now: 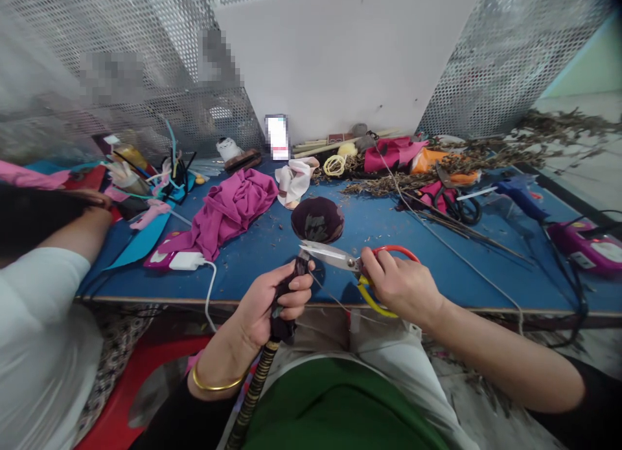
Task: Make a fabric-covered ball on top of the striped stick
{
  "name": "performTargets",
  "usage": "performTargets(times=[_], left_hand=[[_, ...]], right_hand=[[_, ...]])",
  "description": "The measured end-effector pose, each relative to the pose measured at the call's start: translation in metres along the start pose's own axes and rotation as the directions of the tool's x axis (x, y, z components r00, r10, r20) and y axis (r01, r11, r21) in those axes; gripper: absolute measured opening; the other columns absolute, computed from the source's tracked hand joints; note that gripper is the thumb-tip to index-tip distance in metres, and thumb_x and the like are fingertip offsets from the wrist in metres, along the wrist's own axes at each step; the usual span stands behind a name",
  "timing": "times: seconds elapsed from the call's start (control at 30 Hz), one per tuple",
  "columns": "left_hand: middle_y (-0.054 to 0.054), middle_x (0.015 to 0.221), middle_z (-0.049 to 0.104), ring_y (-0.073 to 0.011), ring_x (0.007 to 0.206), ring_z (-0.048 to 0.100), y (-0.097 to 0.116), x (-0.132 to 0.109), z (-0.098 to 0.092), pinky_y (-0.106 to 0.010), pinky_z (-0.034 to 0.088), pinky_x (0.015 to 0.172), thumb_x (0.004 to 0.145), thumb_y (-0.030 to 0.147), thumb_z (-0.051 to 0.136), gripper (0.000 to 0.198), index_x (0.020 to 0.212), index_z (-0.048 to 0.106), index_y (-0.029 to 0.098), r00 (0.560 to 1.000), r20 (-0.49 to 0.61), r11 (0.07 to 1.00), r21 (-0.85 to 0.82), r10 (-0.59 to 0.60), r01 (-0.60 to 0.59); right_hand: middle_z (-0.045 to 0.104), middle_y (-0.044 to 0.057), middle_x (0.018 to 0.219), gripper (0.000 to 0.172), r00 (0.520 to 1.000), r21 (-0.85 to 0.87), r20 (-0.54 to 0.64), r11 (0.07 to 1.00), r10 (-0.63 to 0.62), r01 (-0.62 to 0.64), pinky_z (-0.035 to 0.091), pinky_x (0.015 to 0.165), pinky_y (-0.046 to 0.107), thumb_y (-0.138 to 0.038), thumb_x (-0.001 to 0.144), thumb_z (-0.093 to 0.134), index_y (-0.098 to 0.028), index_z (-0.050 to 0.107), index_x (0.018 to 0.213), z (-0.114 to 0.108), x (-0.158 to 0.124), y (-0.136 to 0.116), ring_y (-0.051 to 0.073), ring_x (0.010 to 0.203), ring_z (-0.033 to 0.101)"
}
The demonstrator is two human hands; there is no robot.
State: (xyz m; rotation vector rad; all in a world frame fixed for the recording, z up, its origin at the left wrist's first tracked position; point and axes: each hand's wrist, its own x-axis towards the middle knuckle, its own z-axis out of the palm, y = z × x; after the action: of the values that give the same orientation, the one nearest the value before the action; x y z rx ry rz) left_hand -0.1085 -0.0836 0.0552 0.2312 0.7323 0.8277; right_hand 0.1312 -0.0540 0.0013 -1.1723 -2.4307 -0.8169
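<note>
My left hand [265, 304] is wrapped round a long stick [253, 388] banded in black and gold. Black cloth [302, 267] covers its upper end, which points away from me. In my right hand [405, 287] is a pair of scissors [333, 256] with one red and one yellow handle loop. The blade tips lie at the top of the black cloth, close to my left fingers; whether they touch it I cannot tell. Just beyond the tips, a round, dark camouflage-patterned cloth piece [318, 220] rests on the blue table [383, 239].
Purple cloth [238, 204] and a white charger [187, 261] lie left. A lit phone [278, 138] leans against the white board [350, 55]. Dried plants [379, 186], black-handled scissors [464, 207] and a blue glue gun [522, 196] lie right. Another person's arm [72, 243] rests at far left.
</note>
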Motion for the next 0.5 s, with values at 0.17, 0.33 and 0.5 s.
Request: performTargets(times=[0.17, 0.33, 0.5], left_hand=[[0.007, 0.062, 0.032, -0.0011, 0.039, 0.021, 0.001, -0.002, 0.000, -0.011, 0.019, 0.034, 0.098, 0.023, 0.032, 0.030, 0.092, 0.057, 0.009, 1.000, 0.005, 1.000, -0.002, 0.015, -0.015], [0.007, 0.062, 0.032, -0.0008, 0.039, 0.020, 0.001, -0.002, 0.000, -0.011, 0.017, 0.034, 0.099, 0.023, 0.030, 0.033, 0.090, 0.057, 0.008, 1.000, 0.013, 1.000, 0.003, 0.014, -0.015], [0.007, 0.063, 0.032, -0.0008, 0.039, 0.021, 0.001, -0.002, -0.001, -0.011, 0.017, 0.034, 0.099, 0.024, 0.031, 0.031, 0.091, 0.057, 0.009, 0.999, 0.004, 0.999, 0.011, 0.036, -0.036]], right_hand=[[0.061, 0.006, 0.073, 0.030, 0.994, -0.011, 0.089, 0.998, 0.058, -0.057, 0.016, 0.048, 0.030, -0.020, 0.088, 0.049, -0.012, 0.055, 0.116, -0.010, 0.004, -0.009, 0.013, 0.049, 0.050], [0.059, 0.007, 0.074, 0.038, 0.988, 0.029, 0.105, 0.993, 0.113, -0.117, 0.019, 0.048, 0.030, -0.035, 0.088, 0.052, -0.012, 0.055, 0.117, -0.021, 0.007, -0.019, 0.016, 0.052, 0.054], [0.057, 0.003, 0.070, 0.031, 0.991, -0.033, 0.073, 0.993, 0.114, -0.112, 0.017, 0.048, 0.030, -0.019, 0.086, 0.052, -0.013, 0.054, 0.117, -0.018, 0.008, -0.024, 0.014, 0.049, 0.052]])
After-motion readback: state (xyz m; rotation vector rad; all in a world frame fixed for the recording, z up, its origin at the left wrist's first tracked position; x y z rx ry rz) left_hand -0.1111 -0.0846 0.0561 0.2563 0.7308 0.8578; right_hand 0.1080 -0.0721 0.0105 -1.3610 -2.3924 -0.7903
